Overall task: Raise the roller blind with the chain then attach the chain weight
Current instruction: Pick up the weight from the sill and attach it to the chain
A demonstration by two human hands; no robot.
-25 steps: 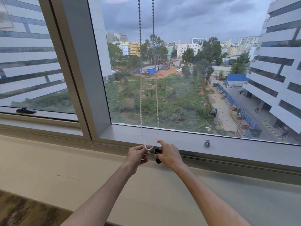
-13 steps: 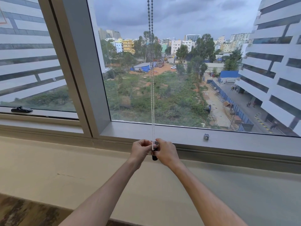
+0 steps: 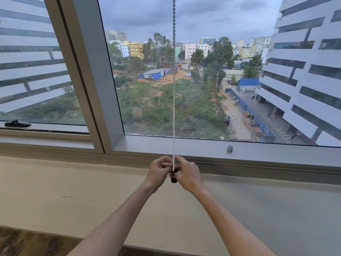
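Wide beige sill (image 3: 73, 191) runs left to right under a big window; faint dark scuff marks on it left of centre. Grey window frame (image 3: 96, 74) w/ a thick slanted mullion splits two panes. Small black handle (image 3: 17, 123) sits on the left pane's bottom rail, near the left edge. Small metal clip (image 3: 230, 148) stands on the right pane's bottom rail, right of the hands. Outside: overcast sky, white office blocks both sides, green lot and low buildings in the middle. Patterned dark floor strip shows at bottom left corner.

Bead chain (image 3: 173, 89) hangs straight down mid-pane, both strands close together, dark against the sky, white lower down, ending at the hands just in front of the bottom rail, above the sill's far edge.

Both forearms reach forward from the bottom edge, hands meeting at the chain's lower end. Left hand (image 3: 158, 171) fingers curled, tips pinching at the chain/weight top. Right hand (image 3: 187, 174) wraps the black chain weight (image 3: 173, 179), index finger pointing up beside the chain; weight's bottom end pokes out below btw the two hands. Whether chain is seated in the weight: can't tell.
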